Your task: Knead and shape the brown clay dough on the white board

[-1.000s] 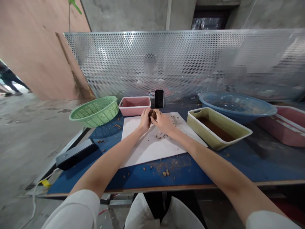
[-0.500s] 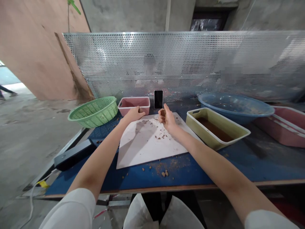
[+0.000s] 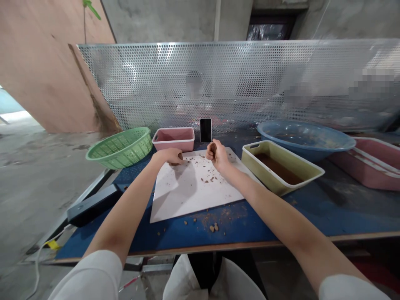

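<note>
White board [image 3: 178, 198] beyond the tabletop's front edge [image 3: 203, 249] bears ungathered crumbs [image 3: 206, 181]; left hand [image 3: 168, 156], right hand [image 3: 221, 158]: curled grips, contents unclear.

Lit softly, glaring off the perforated silver metal panel [image 3: 150, 83] at upper left, shadowing the flat white board [image 3: 178, 198], warped toward edges.

No readable text, label, brand, number or sign shows on anything.

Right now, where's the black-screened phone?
In the head view, the phone stands upright near center, against the perforated metal panel, right of the small pink bin.
</note>
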A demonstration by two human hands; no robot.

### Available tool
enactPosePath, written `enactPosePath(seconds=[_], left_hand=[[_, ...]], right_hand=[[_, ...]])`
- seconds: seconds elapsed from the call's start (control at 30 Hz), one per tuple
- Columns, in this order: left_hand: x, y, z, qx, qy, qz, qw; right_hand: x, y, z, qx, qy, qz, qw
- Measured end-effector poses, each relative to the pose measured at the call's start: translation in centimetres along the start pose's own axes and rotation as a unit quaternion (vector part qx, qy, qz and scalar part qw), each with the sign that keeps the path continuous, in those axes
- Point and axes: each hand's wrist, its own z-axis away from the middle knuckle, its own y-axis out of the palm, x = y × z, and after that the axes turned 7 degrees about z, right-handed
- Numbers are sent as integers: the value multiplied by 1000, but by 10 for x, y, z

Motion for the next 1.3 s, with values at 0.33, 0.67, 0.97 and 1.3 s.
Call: enactPosePath(seconds=[0.33, 0.67, 0.97, 1.3], left_hand=[[0, -5, -1, -1, -17, -10, 1000], [11, 3, -25, -176, 56, -121, 975], [-39, -17, 16, -242, 171, 22, 955], [-138, -44, 14, -227, 245, 734, 592]], right_hand=[[-2, -2, -3, -27, -31, -13, 999], [2, 0, -1, 56, 7, 12, 998], [7, 15, 12, 84, -29, 25, 996], [101, 74, -10, 67, -301, 139, 941]])
